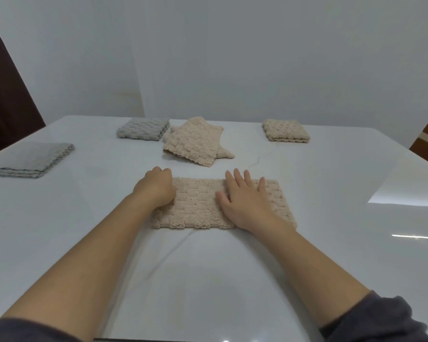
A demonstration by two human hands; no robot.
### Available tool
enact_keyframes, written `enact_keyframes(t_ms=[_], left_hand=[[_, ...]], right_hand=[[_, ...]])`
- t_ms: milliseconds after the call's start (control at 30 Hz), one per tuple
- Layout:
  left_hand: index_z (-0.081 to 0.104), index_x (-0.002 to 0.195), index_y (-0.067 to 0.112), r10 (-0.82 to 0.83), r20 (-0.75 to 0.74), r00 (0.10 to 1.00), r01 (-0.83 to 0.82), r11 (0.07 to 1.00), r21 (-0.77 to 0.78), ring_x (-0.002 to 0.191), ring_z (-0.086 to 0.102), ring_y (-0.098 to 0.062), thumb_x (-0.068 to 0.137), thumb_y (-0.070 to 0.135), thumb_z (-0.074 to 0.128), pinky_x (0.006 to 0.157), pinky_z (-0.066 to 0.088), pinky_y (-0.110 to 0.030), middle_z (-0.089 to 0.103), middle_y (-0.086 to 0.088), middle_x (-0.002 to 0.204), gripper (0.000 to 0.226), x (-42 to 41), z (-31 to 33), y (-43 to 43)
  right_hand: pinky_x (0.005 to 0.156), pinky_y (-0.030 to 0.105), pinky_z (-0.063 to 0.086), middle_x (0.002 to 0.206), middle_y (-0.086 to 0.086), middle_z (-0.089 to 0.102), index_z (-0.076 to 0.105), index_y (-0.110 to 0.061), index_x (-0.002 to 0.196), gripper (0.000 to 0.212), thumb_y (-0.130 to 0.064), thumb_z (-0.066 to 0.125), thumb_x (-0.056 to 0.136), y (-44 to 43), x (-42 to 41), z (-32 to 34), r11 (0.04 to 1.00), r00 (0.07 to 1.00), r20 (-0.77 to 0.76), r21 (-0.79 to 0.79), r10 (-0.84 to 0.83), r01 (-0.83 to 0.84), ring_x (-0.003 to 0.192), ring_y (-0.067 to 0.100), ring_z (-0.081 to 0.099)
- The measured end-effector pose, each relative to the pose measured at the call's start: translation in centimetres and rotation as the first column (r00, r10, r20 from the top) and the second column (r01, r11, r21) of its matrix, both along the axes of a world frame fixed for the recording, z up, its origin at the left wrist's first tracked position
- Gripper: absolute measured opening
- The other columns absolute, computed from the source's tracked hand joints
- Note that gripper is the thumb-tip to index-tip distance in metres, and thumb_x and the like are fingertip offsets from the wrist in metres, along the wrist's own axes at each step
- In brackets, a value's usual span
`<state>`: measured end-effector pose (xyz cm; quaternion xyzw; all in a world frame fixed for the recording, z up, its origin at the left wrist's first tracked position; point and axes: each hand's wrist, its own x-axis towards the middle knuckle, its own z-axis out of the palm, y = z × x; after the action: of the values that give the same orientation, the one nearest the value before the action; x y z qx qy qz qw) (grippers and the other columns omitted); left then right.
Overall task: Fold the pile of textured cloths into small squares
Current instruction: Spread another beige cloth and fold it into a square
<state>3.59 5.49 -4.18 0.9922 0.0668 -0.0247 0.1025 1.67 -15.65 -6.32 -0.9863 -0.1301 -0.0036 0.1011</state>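
On the white worktop (331, 183), the left grip (156, 187) curls round the left end of a folded beige cloth (198, 206); the right grip (247, 206) presses it flat, fingers straight.

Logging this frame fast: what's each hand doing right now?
Left hand: fingers curled, gripping the left end of the beige cloth.
Right hand: open, pressing flat on the same cloth.

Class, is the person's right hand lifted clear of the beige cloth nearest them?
No: the right hand lies flat, fingers straight, on top of the beige cloth.
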Motion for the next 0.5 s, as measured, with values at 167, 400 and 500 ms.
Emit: enact_keyframes(t_ms=[167, 400, 500], left_hand=[[0.058, 0.081, 0.008, 0.064, -0.095, 0.993, -0.080, 0.982, -0.174, 0.075, 0.056, -0.021, 0.086, 0.023, 0.061, 0.058, 0.039, -0.028, 0.061, -0.007, 0.081, 0.016, 0.6, 1.0, 0.9], [0.048, 0.120, 0.011, 0.146, -0.109, 0.983, -0.182, 0.803, -0.568, 0.087, 0.055, -0.018, 0.079, 0.032, 0.076, 0.066, 0.042, -0.028, 0.059, -0.007, 0.110, 0.053, -0.6, 1.8, 0.2], [0.037, 0.141, 0.014, 0.244, -0.038, 0.969, -0.216, 0.765, -0.607, 0.111, 0.054, -0.025, 0.082, 0.036, 0.072, 0.083, 0.044, -0.032, 0.051, -0.010, 0.133, 0.072, -1.2, 0.7, 1.1]], right_hand=[[0.118, 0.055, -0.009, 0.164, 0.002, -0.007, 0.001, -0.023, 0.156, 0.069, -0.058, 0.016, 0.099, 0.3, 0.2, -0.8, 0.998, 0.997, -0.074, -0.054, 0.032, -0.036, 0.150, 0.025, -0.012], [0.118, 0.055, -0.008, 0.164, 0.003, -0.006, 0.001, -0.023, 0.157, 0.069, -0.057, 0.017, 0.099, 0.3, 0.0, -0.7, 0.998, 0.997, -0.065, -0.051, 0.033, -0.036, 0.150, 0.024, -0.011], [0.118, 0.056, -0.007, 0.164, 0.003, -0.005, 0.002, -0.023, 0.157, 0.069, -0.057, 0.017, 0.099, 0.4, -0.1, -0.7, 0.999, 0.998, -0.060, -0.045, 0.018, -0.021, 0.150, 0.025, -0.011]])
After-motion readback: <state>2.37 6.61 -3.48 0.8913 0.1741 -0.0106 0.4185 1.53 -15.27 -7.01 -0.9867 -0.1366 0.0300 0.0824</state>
